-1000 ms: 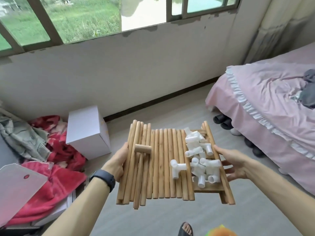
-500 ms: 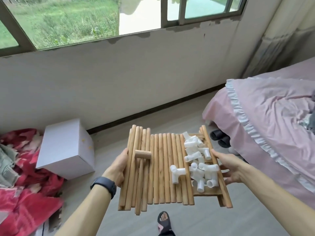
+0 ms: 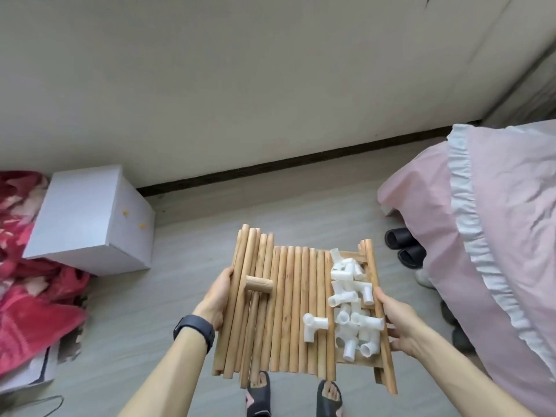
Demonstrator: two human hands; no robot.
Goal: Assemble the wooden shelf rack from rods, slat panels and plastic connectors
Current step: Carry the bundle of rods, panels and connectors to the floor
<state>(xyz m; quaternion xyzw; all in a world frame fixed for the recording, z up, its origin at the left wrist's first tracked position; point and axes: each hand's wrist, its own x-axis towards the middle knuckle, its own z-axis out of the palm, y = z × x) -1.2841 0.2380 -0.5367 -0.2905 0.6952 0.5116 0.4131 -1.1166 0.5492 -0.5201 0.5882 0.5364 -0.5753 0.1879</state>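
1. Between the two hands, low of centre, the whole kit is carried as one level stack above the floor (image 3: 186, 260). No parts are joined, so I judge that assembly has not begun.
2. Grip: the left hand (image 3: 218, 296) is at 9 o'clock of the stack and holds the outermost of the rods (image 3: 288, 311), thumb along the edge and fingers hidden beneath. The right hand (image 3: 397, 323), at 3 to 4 o'clock, clamps the side rail of the slat panel (image 3: 370, 266), thumb on top and fingers under. The hands are well apart, with the stack spanning the gap.
3. Key relation: the rods' long axis runs 6 to 12, away from the body and square to the line between the hands. The connectors (image 3: 350, 302) are heaped on the 3 o'clock side, touching the rail, so they are nearer the right hand.
4. Judgement: the stack must stay level when it is set down. A dip toward 6 or 12 would let the rods slide endwise and the heap roll off.
5. Counts:
   - Rods: about thirteen ends at the far edge, with the 9 o'clock group longer.
   - Connectors: a dozen or so, overlapping, so the exact number is unclear.
   - One lone connector (image 3: 313, 325) lies on the rods just beside the heap.
   - One short wooden cylinder (image 3: 259, 285) lies crosswise near 9 o'clock.
   - Slat panel: at least one. A doubled rail hints at two, but I cannot tell.
6. Surroundings: white box (image 3: 90, 218) at 10 o'clock, bed (image 3: 496, 236) at 3, feet (image 3: 258, 395) at 6.
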